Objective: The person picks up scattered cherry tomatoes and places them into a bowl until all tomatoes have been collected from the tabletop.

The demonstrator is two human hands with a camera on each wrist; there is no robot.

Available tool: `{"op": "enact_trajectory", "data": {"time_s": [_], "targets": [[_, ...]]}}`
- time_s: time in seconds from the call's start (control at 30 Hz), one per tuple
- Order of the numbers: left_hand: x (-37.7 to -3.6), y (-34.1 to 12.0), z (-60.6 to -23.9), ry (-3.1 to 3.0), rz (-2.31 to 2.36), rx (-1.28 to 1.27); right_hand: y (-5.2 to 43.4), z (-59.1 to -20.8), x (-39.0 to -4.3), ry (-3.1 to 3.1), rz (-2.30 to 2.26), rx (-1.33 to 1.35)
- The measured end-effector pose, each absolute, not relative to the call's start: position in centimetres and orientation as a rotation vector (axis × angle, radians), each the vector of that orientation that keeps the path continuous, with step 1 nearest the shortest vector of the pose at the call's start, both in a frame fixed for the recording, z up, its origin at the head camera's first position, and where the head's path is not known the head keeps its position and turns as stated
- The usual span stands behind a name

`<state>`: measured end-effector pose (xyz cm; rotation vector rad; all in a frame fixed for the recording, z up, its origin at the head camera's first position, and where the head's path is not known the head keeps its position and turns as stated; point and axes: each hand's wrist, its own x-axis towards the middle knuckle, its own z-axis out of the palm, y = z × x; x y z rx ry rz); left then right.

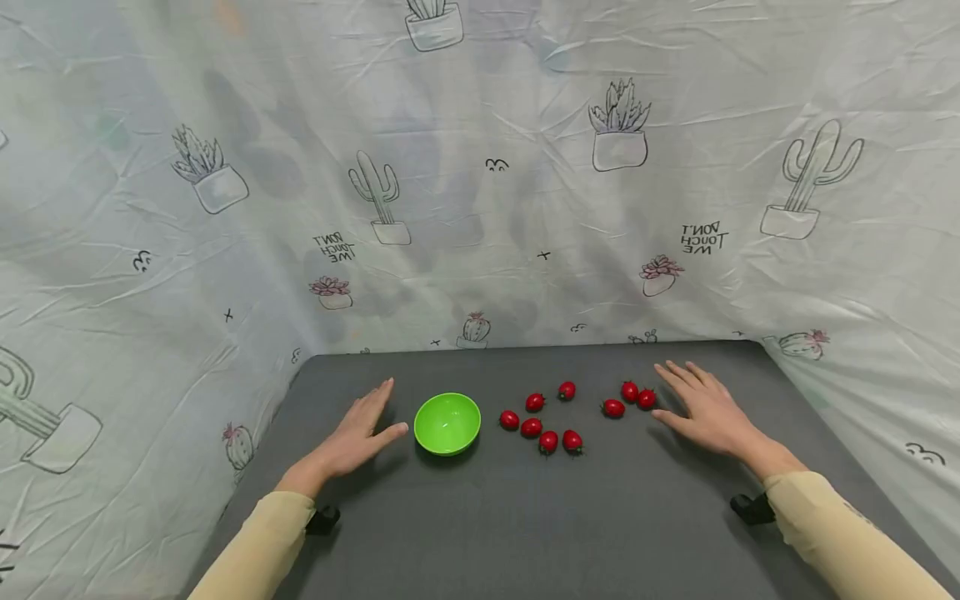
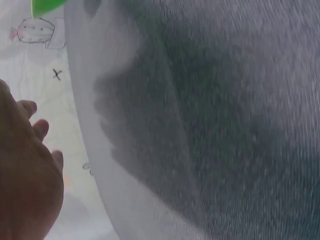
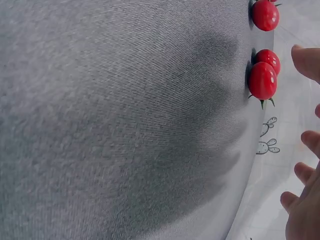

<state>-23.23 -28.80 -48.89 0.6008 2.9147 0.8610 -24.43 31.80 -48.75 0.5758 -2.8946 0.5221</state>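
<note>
Nine red cherry tomatoes (image 1: pixel 548 441) lie loose on the grey worktop (image 1: pixel 525 517), just right of a green bowl (image 1: pixel 447 422). The backdrop sheet (image 1: pixel 480 167) carries mirrored lettering, "DON'T TOUCH ME". The left hand (image 1: pixel 358 435) lies flat beside the bowl, its grip open and empty. The right hand (image 1: pixel 705 408) rests palm down, fingers spread, holding nothing, just beside the rightmost tomatoes (image 1: pixel 637 395).

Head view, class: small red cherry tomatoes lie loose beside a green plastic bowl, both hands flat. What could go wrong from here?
1. The small red cherry tomatoes are round and lie loose, so a nudge from the right hand might roll them.
2. The green plastic bowl looks light; the left hand could knock it away.
</note>
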Motion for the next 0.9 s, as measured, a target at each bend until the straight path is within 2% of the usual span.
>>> {"op": "enact_trajectory", "data": {"time_s": [0.37, 0.9], "targets": [[-22.2, -26.6, -48.8, 2.593, 1.094, 0.502, 31.3, -49.3, -25.0, -2.917, 0.606, 0.610], [-23.7, -24.5, -50.1, 2.565, 1.150, 0.472, 31.5, -49.1, -26.5, -3.005, 0.836, 0.546]]}}
